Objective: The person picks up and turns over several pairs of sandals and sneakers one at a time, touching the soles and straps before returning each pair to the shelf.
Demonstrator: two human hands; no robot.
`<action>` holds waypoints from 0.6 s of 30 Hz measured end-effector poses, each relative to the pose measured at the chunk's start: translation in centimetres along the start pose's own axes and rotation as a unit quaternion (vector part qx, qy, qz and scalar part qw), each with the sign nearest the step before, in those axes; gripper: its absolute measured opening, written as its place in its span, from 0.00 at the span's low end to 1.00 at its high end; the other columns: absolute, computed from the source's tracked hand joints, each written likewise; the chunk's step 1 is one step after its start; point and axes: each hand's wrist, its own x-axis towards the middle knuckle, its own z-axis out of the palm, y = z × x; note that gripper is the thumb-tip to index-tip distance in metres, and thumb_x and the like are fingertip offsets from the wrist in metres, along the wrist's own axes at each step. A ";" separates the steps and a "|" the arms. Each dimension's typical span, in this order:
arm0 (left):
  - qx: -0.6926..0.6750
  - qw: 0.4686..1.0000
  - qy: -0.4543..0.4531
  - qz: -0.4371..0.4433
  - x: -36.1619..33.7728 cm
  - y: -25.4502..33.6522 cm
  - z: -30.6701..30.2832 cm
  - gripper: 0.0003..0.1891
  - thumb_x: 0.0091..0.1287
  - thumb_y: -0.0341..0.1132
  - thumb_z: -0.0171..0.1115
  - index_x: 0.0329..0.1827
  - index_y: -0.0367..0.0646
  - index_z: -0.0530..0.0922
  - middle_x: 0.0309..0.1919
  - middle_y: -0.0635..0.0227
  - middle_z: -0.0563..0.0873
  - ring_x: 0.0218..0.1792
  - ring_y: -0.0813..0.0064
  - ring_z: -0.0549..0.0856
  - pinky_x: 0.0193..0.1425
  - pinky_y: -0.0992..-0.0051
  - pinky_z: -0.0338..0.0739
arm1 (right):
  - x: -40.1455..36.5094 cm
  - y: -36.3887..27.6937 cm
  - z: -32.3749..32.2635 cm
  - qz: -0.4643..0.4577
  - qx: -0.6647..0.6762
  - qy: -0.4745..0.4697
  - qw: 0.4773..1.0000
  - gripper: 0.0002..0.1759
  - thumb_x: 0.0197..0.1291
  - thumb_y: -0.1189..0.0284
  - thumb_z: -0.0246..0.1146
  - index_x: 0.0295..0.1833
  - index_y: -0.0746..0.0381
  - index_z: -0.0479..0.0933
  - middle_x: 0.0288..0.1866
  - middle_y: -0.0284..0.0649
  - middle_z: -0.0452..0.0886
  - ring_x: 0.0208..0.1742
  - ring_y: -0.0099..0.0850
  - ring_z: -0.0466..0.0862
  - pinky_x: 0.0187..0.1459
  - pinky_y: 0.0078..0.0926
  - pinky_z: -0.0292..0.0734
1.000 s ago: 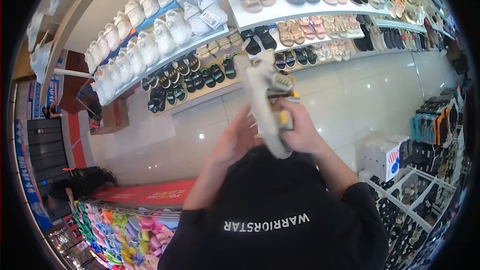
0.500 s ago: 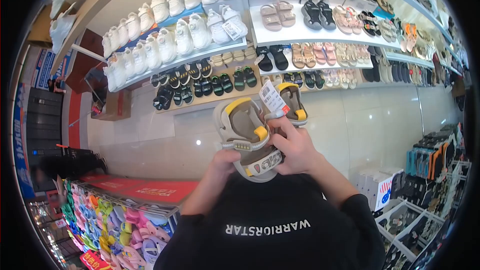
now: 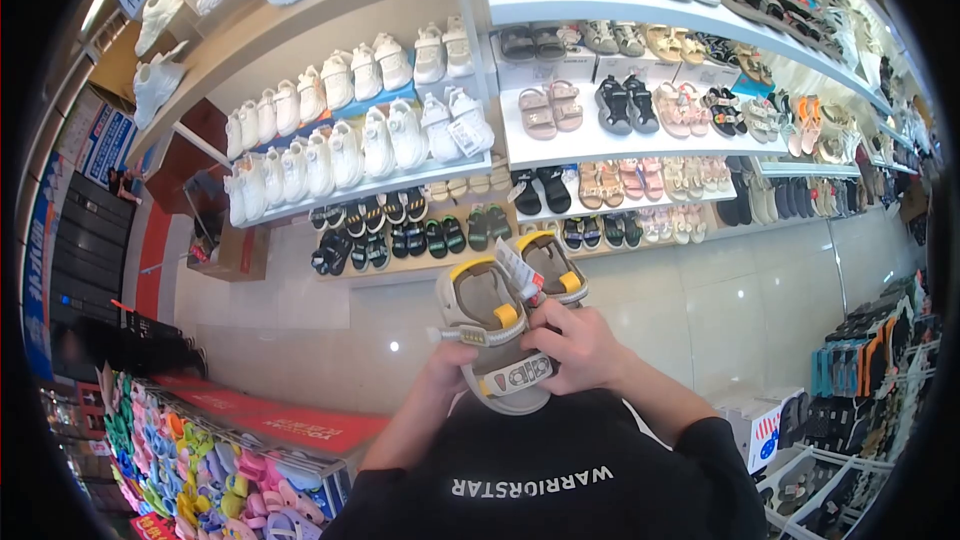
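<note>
A pair of grey sandals with yellow trim is held in front of my chest. The nearer sandal (image 3: pixel 507 377) faces up, with a patterned strap across its toe end. My left hand (image 3: pixel 452 368) grips its left side near the strap, thumb on top. My right hand (image 3: pixel 580 342) is closed around the right side of this sandal, its fingers by the straps. Behind it, the second sandal (image 3: pixel 562 262) sits beside the first, partly hidden. A white price tag (image 3: pixel 516 268) hangs between the two, tilted away. Some of my fingers are hidden under the soles.
Ahead stand shelves of white sneakers (image 3: pixel 345 162) and a white shelf (image 3: pixel 610 145) with rows of sandals. At lower left is a bin of colourful clogs (image 3: pixel 215 460). A white box (image 3: pixel 750 430) and wire racks (image 3: pixel 800 485) stand at right. Tiled floor (image 3: pixel 690 290) lies between.
The view has tilted upward, so shelves and sandals sit lower in the frame. The price tag has turned more edge-on. Both hands keep hold of the pair.
</note>
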 end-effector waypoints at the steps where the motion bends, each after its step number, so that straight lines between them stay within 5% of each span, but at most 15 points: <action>1: 0.002 1.000 -0.001 -0.009 0.4 -0.3 -0.1 0.50 0.51 0.47 0.73 0.76 0.36 0.60 0.69 0.54 0.73 0.66 0.59 0.78 0.71 0.61 0.74 | -0.1 0.3 -0.5 -0.004 -0.007 0.003 1.000 0.18 0.36 0.67 0.75 0.35 0.58 0.78 0.38 0.34 0.74 0.26 0.29 0.80 0.24 0.27 0.76; 5: 0.033 0.998 0.020 -0.045 1.5 -1.2 0.4 0.46 0.57 0.49 0.73 0.74 0.34 0.62 0.68 0.53 0.74 0.64 0.60 0.79 0.69 0.60 0.76 | -0.9 1.7 -3.0 -0.009 -0.022 0.012 1.000 0.17 0.38 0.67 0.75 0.35 0.58 0.77 0.36 0.35 0.73 0.26 0.30 0.80 0.23 0.28 0.76; 7: 0.028 0.999 -0.003 -0.018 2.1 -1.7 1.3 0.31 0.72 0.38 0.58 0.74 0.33 0.61 0.69 0.52 0.73 0.67 0.58 0.76 0.71 0.57 0.73 | -1.1 2.3 -4.5 -0.008 -0.026 0.010 1.000 0.17 0.38 0.67 0.74 0.35 0.58 0.77 0.35 0.35 0.73 0.26 0.30 0.80 0.23 0.28 0.76; 17: 0.077 0.996 0.040 0.015 7.1 -2.2 8.6 0.31 0.75 0.40 0.54 0.75 0.32 0.58 0.69 0.53 0.72 0.68 0.58 0.75 0.72 0.57 0.70 | 1.4 6.0 -12.3 -0.052 -0.075 -0.003 0.996 0.16 0.37 0.70 0.73 0.34 0.59 0.76 0.33 0.36 0.73 0.24 0.32 0.79 0.22 0.28 0.75; 18: 0.111 0.991 -0.020 0.067 7.6 -2.1 8.9 0.34 0.74 0.42 0.55 0.76 0.33 0.56 0.70 0.53 0.70 0.70 0.57 0.73 0.72 0.57 0.70 | 2.4 6.4 -13.2 -0.065 -0.090 0.001 0.994 0.17 0.38 0.69 0.73 0.34 0.60 0.75 0.33 0.37 0.72 0.24 0.32 0.79 0.22 0.28 0.76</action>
